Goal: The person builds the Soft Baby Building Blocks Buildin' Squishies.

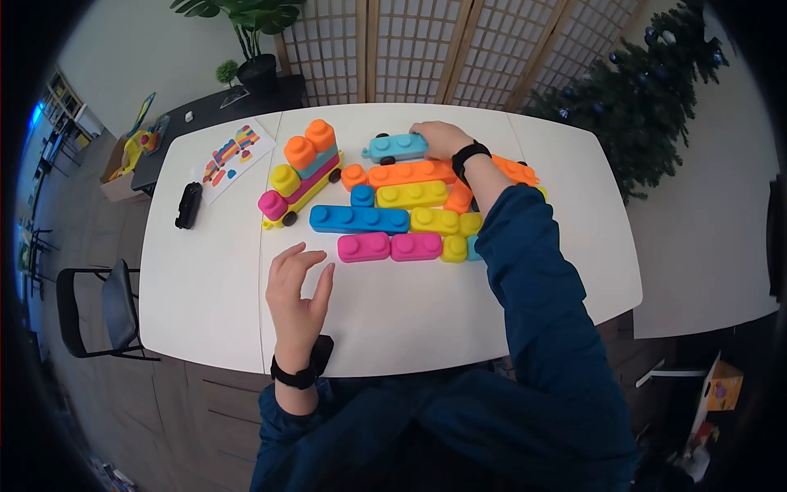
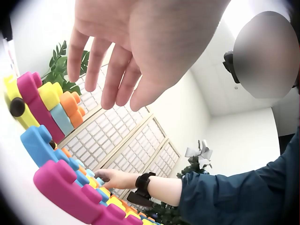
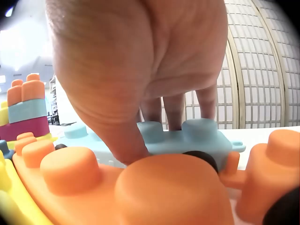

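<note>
A light blue wheeled base [image 1: 398, 147] stands at the back of the table, and my right hand [image 1: 443, 141] grips its right end. In the right wrist view the thumb is on the near side of the base [image 3: 187, 143] and the fingers are on the far side. My left hand [image 1: 297, 287] is over the table in front of the blue long block [image 1: 359, 219], fingers loosely bent, holding nothing. Left of the base stands a wheeled car [image 1: 310, 190] stacked with pink, yellow, light blue and orange blocks [image 1: 320, 134].
Rows of orange [image 1: 410, 174], yellow [image 1: 411, 194] and pink blocks [image 1: 364, 247] lie mid-table, partly under my right arm. A printed picture sheet [image 1: 238, 160] and a black object [image 1: 188, 205] lie on the left. A chair [image 1: 120, 307] stands beyond the table's left edge.
</note>
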A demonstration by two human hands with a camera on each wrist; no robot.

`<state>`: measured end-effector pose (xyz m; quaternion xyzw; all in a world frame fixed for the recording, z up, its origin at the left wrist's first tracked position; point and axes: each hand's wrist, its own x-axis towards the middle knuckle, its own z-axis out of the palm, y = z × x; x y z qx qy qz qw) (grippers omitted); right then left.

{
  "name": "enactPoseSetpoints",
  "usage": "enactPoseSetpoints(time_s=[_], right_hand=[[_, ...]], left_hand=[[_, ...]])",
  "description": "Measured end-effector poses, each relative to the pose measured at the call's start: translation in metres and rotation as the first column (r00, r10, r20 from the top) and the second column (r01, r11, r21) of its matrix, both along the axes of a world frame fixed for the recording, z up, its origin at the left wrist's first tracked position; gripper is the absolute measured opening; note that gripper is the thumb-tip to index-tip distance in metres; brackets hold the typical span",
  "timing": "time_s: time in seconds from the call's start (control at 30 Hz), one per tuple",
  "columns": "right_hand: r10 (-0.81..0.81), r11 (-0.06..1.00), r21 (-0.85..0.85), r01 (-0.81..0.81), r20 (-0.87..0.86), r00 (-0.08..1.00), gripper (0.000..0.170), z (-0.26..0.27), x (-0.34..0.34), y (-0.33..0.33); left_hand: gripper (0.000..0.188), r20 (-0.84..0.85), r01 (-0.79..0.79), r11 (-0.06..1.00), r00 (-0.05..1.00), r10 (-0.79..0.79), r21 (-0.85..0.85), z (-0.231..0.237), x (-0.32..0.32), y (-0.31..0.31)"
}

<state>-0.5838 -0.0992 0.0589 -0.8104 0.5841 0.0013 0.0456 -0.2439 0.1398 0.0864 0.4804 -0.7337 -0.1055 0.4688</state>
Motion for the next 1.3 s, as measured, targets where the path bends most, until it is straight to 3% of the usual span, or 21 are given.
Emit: enactPoseSetpoints(time_s=[0.27,0.33,0.37,0.43,0.53,0.63,0.83,0.93,1.17,1.27,1.3], right_hand=[[0.067,0.989,-0.145,-0.013,0.376,0.924,0.055,0.064,-0.018,0.068],[0.085,0.990,-0.140,-0.033,0.384,0.920,0.055,0.086,-0.013,0.111],[0.114,0.986,-0.155,-0.057,0.389,0.914,0.056,0.093,-0.011,0.132],[0.147,0.981,-0.172,-0.084,0.394,0.907,0.057,0.098,-0.005,0.173],[0.155,0.981,-0.166,-0.100,0.367,0.917,0.058,0.078,0.000,0.221],[0.192,0.980,-0.127,-0.153,0.397,0.898,0.054,0.057,0.011,0.259],[0.040,0.994,0.078,-0.079,0.414,0.910,0.059,0.013,0.023,0.284],[0.101,0.995,-0.052,-0.087,0.428,0.898,0.053,0.000,0.026,0.285],[0.064,0.998,-0.030,-0.056,0.452,0.890,0.054,-0.009,0.032,0.286],[0.105,0.994,-0.068,-0.081,0.517,0.850,0.052,-0.009,0.026,0.291],[0.045,0.999,-0.041,-0.026,0.566,0.823,0.051,-0.008,0.023,0.294]], left_hand=[[0.024,-0.005,0.045,0.998,0.999,-0.045,0.049,-0.004,0.000,-0.002],[0.048,-0.034,0.100,0.970,0.995,-0.095,0.222,-0.007,-0.002,-0.001],[0.048,-0.035,0.107,0.968,0.994,-0.102,0.225,-0.006,-0.004,0.000],[0.070,0.075,0.164,0.941,0.978,-0.194,0.296,-0.005,-0.009,0.001],[0.084,0.083,0.271,0.913,0.947,-0.309,0.304,-0.004,-0.019,0.002],[0.082,0.076,0.331,0.886,0.925,-0.373,0.324,-0.005,-0.030,0.005],[0.073,0.235,0.312,0.878,0.881,-0.410,0.362,-0.024,-0.041,0.010],[0.071,0.254,0.309,0.871,0.871,-0.420,0.382,-0.027,-0.044,0.012],[0.063,0.304,0.204,0.882,0.886,-0.351,0.424,-0.031,-0.050,0.014],[0.062,0.326,0.178,0.886,0.884,-0.335,0.428,-0.034,-0.050,0.014],[0.062,0.327,0.177,0.886,0.884,-0.335,0.428,-0.034,-0.049,0.014]])
